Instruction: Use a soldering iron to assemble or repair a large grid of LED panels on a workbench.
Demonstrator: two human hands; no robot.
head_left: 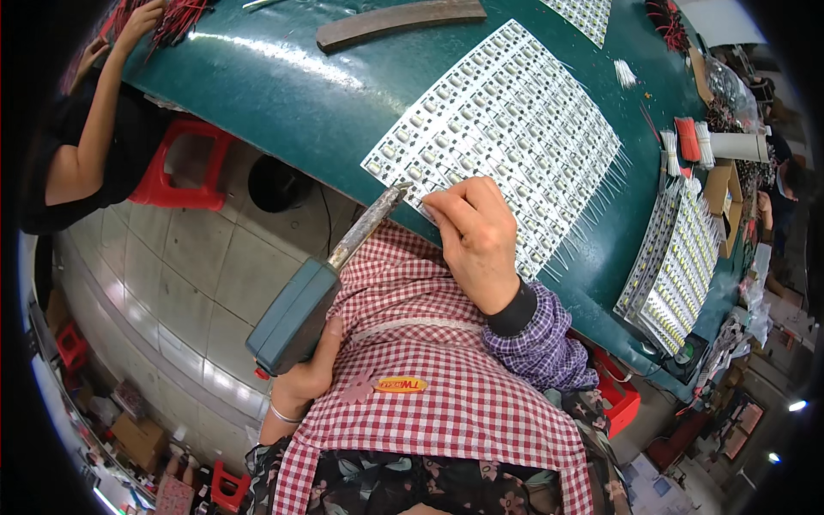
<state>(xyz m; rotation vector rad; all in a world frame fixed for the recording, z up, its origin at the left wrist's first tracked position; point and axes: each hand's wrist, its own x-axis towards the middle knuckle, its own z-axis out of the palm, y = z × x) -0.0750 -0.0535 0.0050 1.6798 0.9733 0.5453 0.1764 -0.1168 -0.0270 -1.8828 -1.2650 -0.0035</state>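
Observation:
My left hand [319, 365] is wrapped round the dark green body of a soldering gun [296, 313]. Its worn metal barrel slants up and to the right, and the tip is at the near left corner of a white circuit board panel [506, 129]. This panel is covered with rows of small components, and thin wires stick out along its right edge. Over the panel's near edge, close to the soldering tip, my right hand [479, 240] has thumb and forefinger pinched together. What sits between those fingertips is too small to make out.
Beyond the panel, a curved bar [399, 21] lies on the green table [257, 103]. Stacked panels [674, 262] stand at right, near red wires [687, 137] and a cardboard box [724, 197]. At upper left, a co-worker's hand [142, 21] reaches among red-black wires above a red stool [184, 167].

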